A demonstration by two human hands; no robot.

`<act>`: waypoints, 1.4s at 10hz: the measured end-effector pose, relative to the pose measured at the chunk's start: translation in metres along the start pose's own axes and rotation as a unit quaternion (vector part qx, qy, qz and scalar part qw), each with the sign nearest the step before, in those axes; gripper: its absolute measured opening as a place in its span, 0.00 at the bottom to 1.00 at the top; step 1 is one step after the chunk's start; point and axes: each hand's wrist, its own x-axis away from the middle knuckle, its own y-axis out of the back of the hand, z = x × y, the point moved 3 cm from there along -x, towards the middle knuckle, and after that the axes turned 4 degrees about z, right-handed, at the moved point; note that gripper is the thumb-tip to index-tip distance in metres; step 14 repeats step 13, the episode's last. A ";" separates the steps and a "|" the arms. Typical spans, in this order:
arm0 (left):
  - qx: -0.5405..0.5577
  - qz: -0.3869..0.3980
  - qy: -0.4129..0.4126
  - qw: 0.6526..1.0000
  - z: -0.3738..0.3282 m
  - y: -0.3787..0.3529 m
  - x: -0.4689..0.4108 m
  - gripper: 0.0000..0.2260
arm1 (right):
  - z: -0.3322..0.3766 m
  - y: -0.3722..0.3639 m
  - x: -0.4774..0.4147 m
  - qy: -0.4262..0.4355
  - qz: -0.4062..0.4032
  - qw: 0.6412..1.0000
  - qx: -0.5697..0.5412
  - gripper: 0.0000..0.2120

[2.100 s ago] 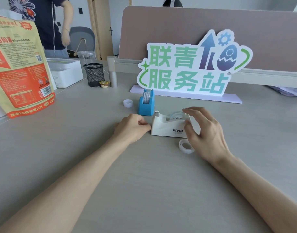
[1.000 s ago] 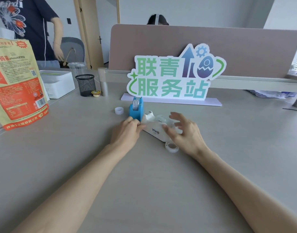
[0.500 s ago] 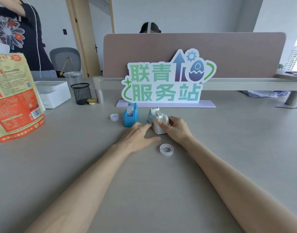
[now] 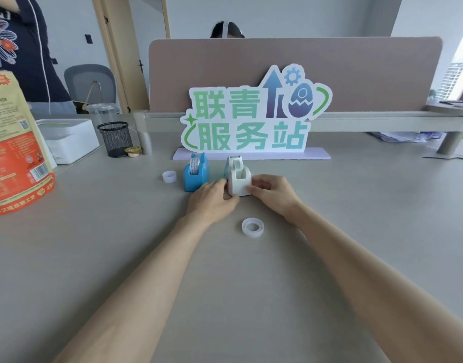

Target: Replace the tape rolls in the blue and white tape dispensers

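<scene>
Lying flat mid-tabletop, nearest: spare tape roll (image 4: 253, 227), light, thin, likely best pinched by the rim. Beyond, gripping white dispenser (image 4: 238, 179) at both flanks: left hand (image 4: 212, 199), right hand (image 4: 272, 193), fingers curled. Looking rigid, weighty. Standing just left: blue dispenser (image 4: 196, 174).
</scene>
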 end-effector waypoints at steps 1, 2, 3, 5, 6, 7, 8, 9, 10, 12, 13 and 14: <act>0.000 -0.012 -0.010 1.000 0.005 -0.001 -0.002 0.14 | 0.004 0.004 0.015 0.000 -0.019 1.000 -0.005 0.06; 0.003 -0.024 -0.020 0.999 0.007 -0.003 -0.002 0.12 | 0.016 0.006 0.042 0.021 -0.009 0.999 0.031 0.09; 0.002 -0.033 -0.026 0.999 0.007 -0.003 -0.003 0.11 | 0.023 0.002 0.073 0.030 0.070 0.993 0.090 0.17; -0.029 -0.046 -0.019 0.998 0.000 -0.003 -0.005 0.13 | 0.016 0.005 0.077 0.097 0.025 0.964 0.246 0.18; -0.035 -0.048 -0.016 0.998 -0.001 -0.003 -0.004 0.13 | 0.009 0.011 0.047 0.045 -0.030 0.956 0.289 0.19; -0.049 -0.060 -0.023 0.997 -0.001 -0.004 -0.004 0.12 | 0.001 0.017 0.016 0.004 -0.056 0.952 0.299 0.21; -0.059 -0.073 -0.027 0.995 0.000 -0.005 -0.005 0.12 | -0.002 0.018 -0.008 -0.021 -0.060 0.954 0.292 0.23; -0.068 -0.076 -0.028 0.994 0.000 -0.007 -0.006 0.13 | -0.001 0.017 -0.019 -0.045 -0.058 0.957 0.279 0.25; -0.082 -0.076 -0.024 0.993 0.000 -0.009 -0.006 0.14 | 0.000 0.015 -0.017 -0.044 -0.058 0.956 0.283 0.25; -0.083 -0.045 0.004 0.995 -0.001 -0.007 0.001 0.16 | 0.004 0.009 0.006 -0.033 -0.069 0.935 0.345 0.25; -0.079 -0.036 0.020 0.996 0.001 -0.006 0.008 0.15 | 0.005 0.007 0.020 -0.026 -0.067 0.942 0.329 0.23; -0.079 -0.036 0.020 0.996 0.001 -0.006 0.008 0.15 | 0.005 0.007 0.020 -0.026 -0.067 0.942 0.329 0.23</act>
